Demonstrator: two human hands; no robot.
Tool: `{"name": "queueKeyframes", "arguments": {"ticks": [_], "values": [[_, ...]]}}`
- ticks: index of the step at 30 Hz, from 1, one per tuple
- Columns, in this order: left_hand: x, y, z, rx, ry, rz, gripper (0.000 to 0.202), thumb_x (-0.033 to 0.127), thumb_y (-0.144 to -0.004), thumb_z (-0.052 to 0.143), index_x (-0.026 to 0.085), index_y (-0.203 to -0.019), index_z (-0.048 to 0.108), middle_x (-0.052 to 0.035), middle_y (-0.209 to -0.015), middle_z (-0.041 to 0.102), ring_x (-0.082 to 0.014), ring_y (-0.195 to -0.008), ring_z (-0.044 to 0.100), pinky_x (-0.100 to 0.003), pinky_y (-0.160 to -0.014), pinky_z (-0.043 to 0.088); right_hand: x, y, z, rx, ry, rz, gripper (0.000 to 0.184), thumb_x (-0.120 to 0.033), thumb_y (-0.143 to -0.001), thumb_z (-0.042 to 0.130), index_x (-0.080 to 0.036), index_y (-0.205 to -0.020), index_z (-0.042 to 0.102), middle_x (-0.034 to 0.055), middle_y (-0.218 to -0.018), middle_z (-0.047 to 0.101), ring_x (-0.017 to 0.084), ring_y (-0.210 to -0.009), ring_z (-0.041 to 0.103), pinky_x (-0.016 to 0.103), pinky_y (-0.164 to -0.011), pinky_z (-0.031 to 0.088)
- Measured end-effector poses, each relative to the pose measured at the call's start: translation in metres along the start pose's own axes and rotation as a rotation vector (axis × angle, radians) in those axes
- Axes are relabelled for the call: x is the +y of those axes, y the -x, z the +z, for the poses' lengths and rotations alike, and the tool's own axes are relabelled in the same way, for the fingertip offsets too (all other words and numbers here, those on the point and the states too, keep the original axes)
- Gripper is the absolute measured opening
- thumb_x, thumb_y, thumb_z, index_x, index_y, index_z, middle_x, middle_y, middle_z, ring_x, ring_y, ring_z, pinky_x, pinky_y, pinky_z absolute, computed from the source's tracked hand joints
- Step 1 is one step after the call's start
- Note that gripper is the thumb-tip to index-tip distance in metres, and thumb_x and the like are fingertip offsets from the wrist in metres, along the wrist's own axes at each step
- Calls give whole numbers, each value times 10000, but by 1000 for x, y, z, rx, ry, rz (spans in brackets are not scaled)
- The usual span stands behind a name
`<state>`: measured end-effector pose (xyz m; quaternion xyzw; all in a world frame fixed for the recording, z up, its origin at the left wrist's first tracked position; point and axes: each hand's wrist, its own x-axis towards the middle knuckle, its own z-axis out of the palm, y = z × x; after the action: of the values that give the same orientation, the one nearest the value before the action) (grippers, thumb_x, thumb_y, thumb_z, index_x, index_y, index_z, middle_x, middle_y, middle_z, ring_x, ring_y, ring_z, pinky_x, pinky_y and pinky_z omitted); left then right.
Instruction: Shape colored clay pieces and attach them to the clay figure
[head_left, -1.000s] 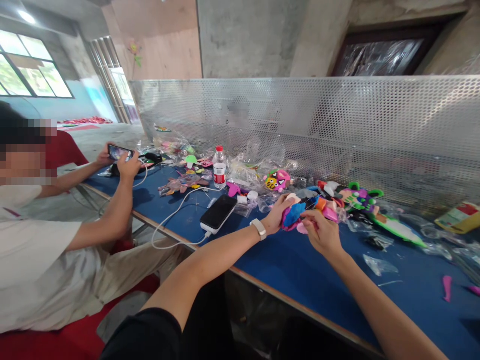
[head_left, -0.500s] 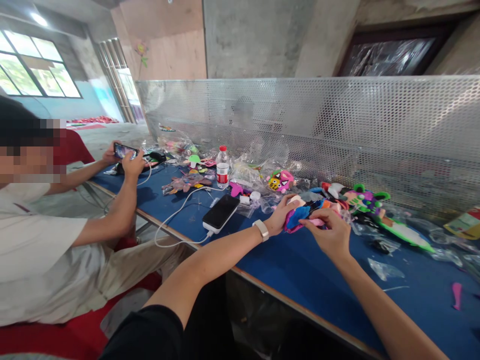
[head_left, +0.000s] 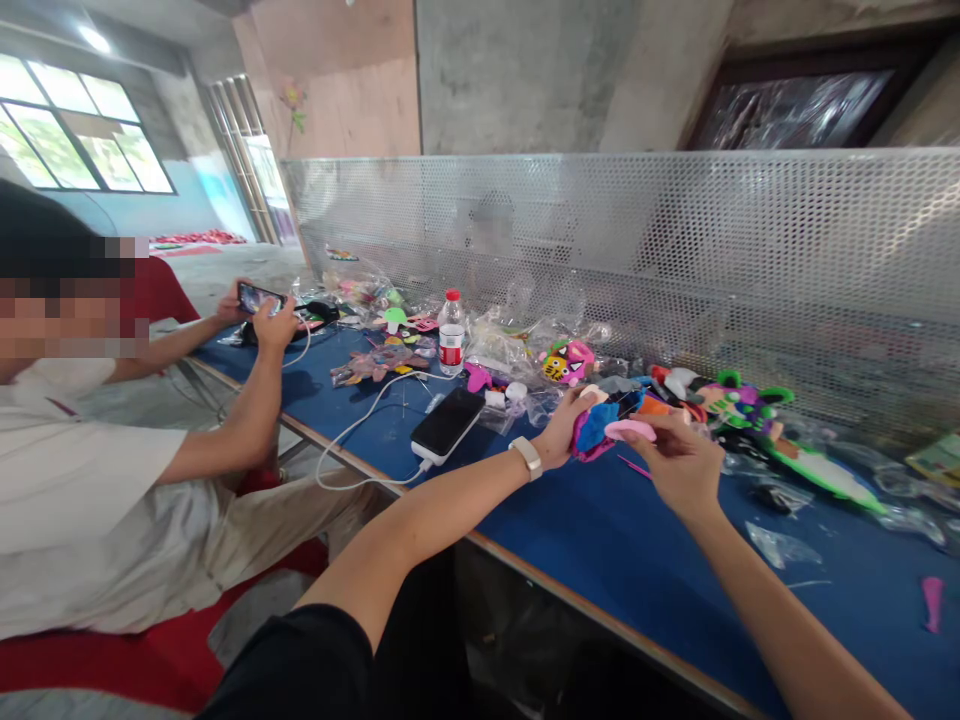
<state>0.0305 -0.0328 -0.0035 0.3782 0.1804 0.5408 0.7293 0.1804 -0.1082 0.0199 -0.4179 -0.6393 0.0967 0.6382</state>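
Note:
My left hand (head_left: 564, 428), with a white band at the wrist, is closed around a bundle of coloured foam pieces (head_left: 595, 428), blue and magenta, just above the blue table (head_left: 600, 540). My right hand (head_left: 679, 462) pinches a small pink oval foam piece (head_left: 630, 430) against the right side of that bundle. A thin pink strip (head_left: 636, 467) lies on the table right under my hands.
A black phone (head_left: 448, 424) on a white cable lies left of my hands, with a water bottle (head_left: 451, 334) behind it. Foam toys and clear bags (head_left: 742, 410) crowd the back by the perforated metal screen (head_left: 637, 250). A seated person (head_left: 97, 470) at left holds a phone (head_left: 259, 297).
My right hand has lifted a pink oval piece up onto the bundle. The view has shifted a little, so everything sits further right in the picture.

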Motion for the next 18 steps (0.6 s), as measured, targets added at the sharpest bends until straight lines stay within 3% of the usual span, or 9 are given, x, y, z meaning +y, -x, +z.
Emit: {"name": "queueKeyframes", "arguments": {"ticks": [5,9,13,18], "values": [[-3,-1,-1,-18,-16,-12,480,473,-774,850,218,-1118,632,-90,-1148,726,-267,-1141,676,-438,-1086,471,7,-4,-5,94,-36,59,328,-511,-717,920,-213,-807,819,46,-742,786,218,-639,722,357,-583,624],[-3,0,-1,-25,-28,-15,509,488,-769,864,213,-1128,631,-106,-1170,731,-278,-1162,673,-464,-1113,455,13,-8,-5,162,-133,129,358,-504,-675,947,-204,-810,806,26,-699,757,188,-567,676,337,-535,588],[-2,1,-1,-13,-43,-10,512,481,-786,854,203,-1152,628,-115,-1185,729,-282,-1165,672,-477,-1121,445,12,-12,-1,186,-291,231,384,-553,-799,855,-202,-942,789,38,-736,751,158,-508,628,311,-480,546],[-2,1,-2,11,-56,-48,480,452,-819,832,212,-1180,625,-108,-1178,727,-264,-1117,683,-472,-1101,460,14,-13,-3,214,-284,250,434,-641,-876,741,-208,-877,769,57,-706,715,162,-467,572,324,-427,495]]}}
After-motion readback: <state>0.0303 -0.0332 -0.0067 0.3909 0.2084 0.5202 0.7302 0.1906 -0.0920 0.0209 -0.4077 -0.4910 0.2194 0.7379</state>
